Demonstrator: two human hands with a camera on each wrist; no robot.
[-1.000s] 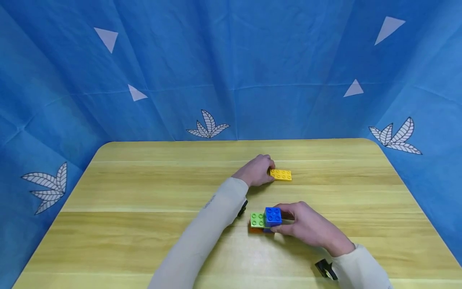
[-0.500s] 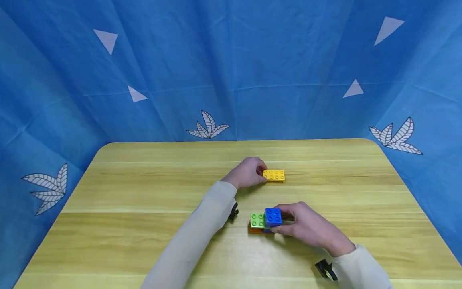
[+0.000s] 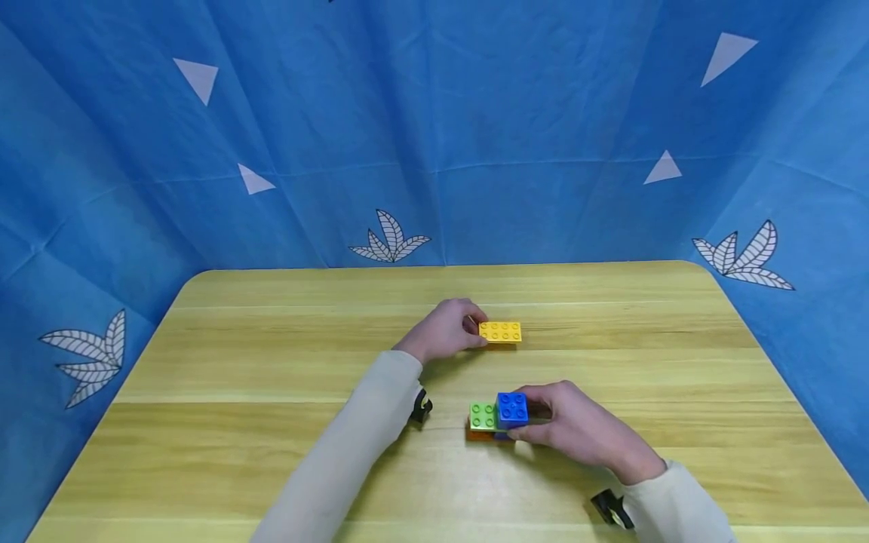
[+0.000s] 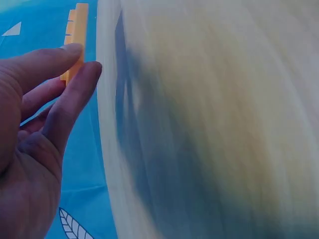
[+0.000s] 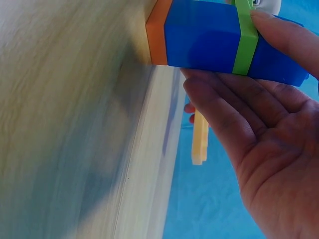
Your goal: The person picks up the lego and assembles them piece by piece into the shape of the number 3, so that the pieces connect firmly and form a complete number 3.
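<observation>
My left hand (image 3: 443,329) pinches one short end of a thin yellow 2x4 toy brick (image 3: 501,332), studs up, between thumb and fingers. In the left wrist view the yellow brick (image 4: 79,30) is held clear of the tabletop. Nearer to me, my right hand (image 3: 577,424) grips a small stack of bricks from its right side. From the bottom, that stack has a thin orange brick (image 5: 158,35), a blue brick (image 5: 202,37), a thin green brick (image 3: 483,415) and an upper blue brick (image 3: 512,409) on the green one's right half. The orange brick stands on the table.
The wooden table (image 3: 271,452) has rounded far corners. Behind it and along its sides hangs a blue cloth (image 3: 434,136) with white triangles and leaf prints. Black straps with small devices (image 3: 421,408) sit at the wrists.
My left hand has moved left and slightly toward me, carrying the yellow brick off the table. My right hand and the stack have stayed in place.
</observation>
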